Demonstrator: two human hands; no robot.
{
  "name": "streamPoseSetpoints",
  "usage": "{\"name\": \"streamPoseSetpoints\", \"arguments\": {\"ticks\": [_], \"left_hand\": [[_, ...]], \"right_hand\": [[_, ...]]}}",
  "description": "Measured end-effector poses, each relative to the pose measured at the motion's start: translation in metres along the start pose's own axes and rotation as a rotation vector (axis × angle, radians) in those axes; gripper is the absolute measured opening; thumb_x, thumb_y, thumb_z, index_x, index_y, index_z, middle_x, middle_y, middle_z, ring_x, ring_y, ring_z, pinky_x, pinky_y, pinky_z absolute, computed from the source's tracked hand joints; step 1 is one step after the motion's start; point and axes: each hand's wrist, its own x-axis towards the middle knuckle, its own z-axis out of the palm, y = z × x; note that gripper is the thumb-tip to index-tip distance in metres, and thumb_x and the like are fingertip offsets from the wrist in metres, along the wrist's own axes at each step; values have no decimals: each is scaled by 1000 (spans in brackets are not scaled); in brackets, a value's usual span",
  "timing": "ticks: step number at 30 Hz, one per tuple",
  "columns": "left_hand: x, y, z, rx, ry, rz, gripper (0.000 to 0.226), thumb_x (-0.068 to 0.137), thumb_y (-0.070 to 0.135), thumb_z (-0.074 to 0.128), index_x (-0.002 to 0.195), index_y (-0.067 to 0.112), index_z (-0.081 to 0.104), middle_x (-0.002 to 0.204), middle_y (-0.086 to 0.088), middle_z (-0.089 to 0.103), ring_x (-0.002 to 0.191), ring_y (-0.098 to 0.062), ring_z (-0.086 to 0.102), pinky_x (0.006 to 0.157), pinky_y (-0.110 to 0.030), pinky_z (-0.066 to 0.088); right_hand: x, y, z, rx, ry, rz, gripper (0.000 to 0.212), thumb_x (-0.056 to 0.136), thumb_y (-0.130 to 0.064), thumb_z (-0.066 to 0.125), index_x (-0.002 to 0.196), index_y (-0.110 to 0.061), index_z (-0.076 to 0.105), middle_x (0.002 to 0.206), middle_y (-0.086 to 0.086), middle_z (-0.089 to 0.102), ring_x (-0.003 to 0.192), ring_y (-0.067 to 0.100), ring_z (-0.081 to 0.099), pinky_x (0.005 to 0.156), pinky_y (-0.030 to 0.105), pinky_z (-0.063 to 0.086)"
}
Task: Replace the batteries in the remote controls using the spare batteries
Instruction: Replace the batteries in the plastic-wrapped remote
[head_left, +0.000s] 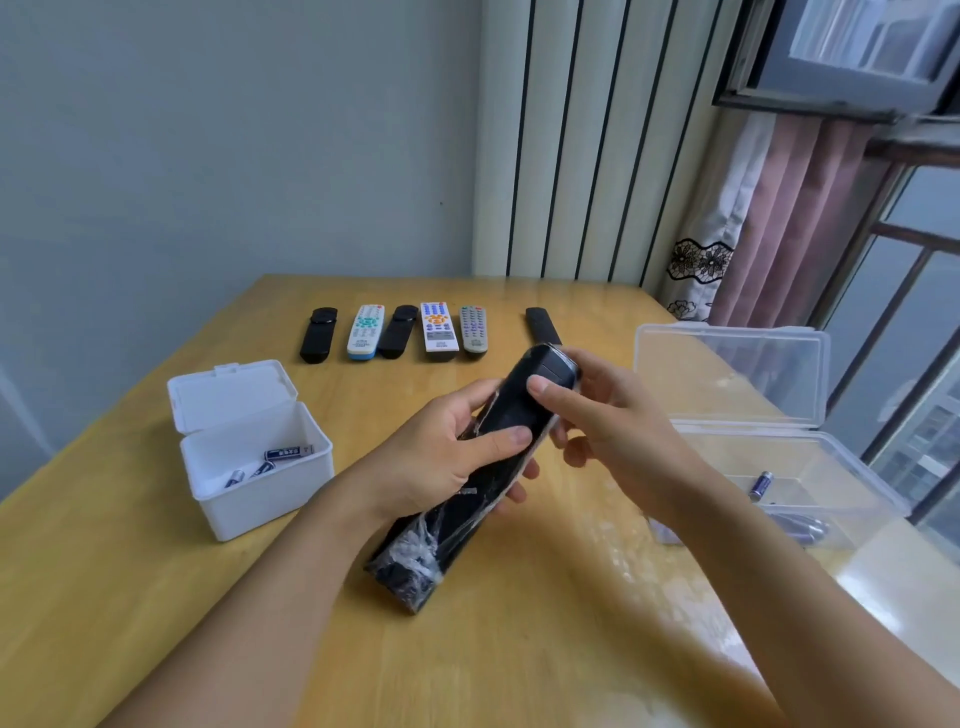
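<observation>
Black remote (498, 431), top seemingly far-right

Glossy varnished wooden table (156, 597), crinkled film-wrapped black remote (467, 499), matt white plastic box (260, 499)

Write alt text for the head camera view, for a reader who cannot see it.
Two hands hold a black remote wrapped in clear film above a wooden table: left hand grips its middle, right hand its far end. Six remotes lie in a row behind, an open white box of batteries left, an open clear box right.
</observation>
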Motion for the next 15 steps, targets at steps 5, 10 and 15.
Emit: {"name": "streamPoseSetpoints", "arguments": {"ticks": [5, 10, 15], "left_hand": [[5, -7, -14, 378, 508, 171, 52, 75, 47, 82, 122, 35, 66, 100, 8, 76, 94, -8, 71, 80, -28, 59], [18, -26, -26, 382, 871, 246, 50, 90, 30, 73, 137, 26, 55, 123, 15, 57, 119, -4, 54, 96, -22, 42], [25, -43, -26, 386, 691, 126, 39, 91, 25, 72, 128, 27, 61, 123, 12, 62, 117, -5, 56, 88, -20, 49]], "right_hand": [[-3, -25, -4, 7, 7, -57, 16, 95, -13, 66, 111, -10, 68, 82, 5, 72, 66, 23, 71, 56, 33, 57], [35, -42, 13, -639, 432, -408, 17, 87, -11, 72, 102, -13, 66, 95, -2, 69, 79, 19, 68, 69, 34, 54], [119, -15, 11, -1004, 359, -302, 15, 90, -3, 62, 104, -7, 56, 112, 7, 57, 81, 19, 47, 69, 28, 33]]}}
